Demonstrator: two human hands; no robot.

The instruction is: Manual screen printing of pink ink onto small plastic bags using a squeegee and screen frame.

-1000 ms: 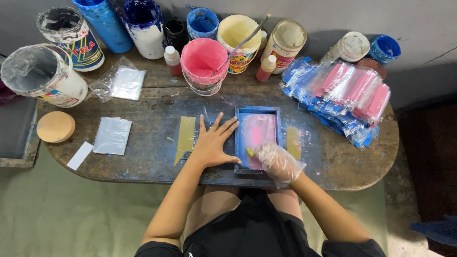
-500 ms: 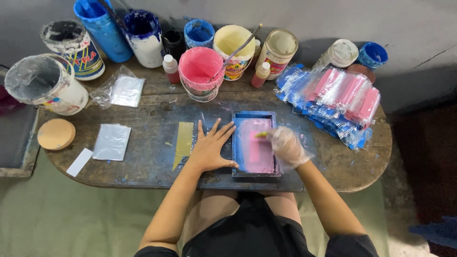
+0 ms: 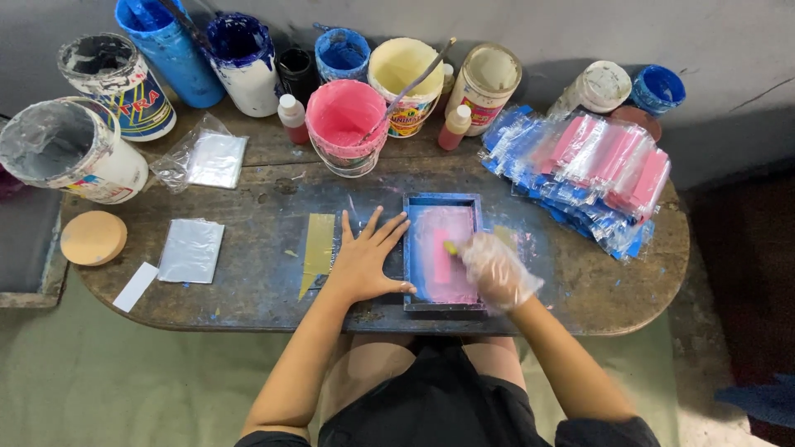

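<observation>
A small blue-framed printing screen [image 3: 416, 248] lies flat on the worn wooden table [image 3: 248, 298], its mesh smeared pink. My left hand [image 3: 364, 261] is bare, fingers spread, pressing flat on the table against the frame's left edge. My right hand [image 3: 497, 271] wears a clear plastic glove and grips a small yellow-tipped squeegee [image 3: 450, 247] resting on the pink mesh at the frame's right side.
Paint tubs line the back edge: a pink bucket [image 3: 345, 124], a yellow tub with a stick [image 3: 403, 74], blue pots [image 3: 170, 50]. A pile of pink-and-blue plastic packets [image 3: 592, 178] lies right. Clear bags [image 3: 190, 250], a round wooden lid [image 3: 93, 237] and yellow tape [image 3: 317, 248] lie left.
My gloved right hand has moved along the screen from its near end toward the right side of the mesh. The left hand has stayed flat beside the frame.
</observation>
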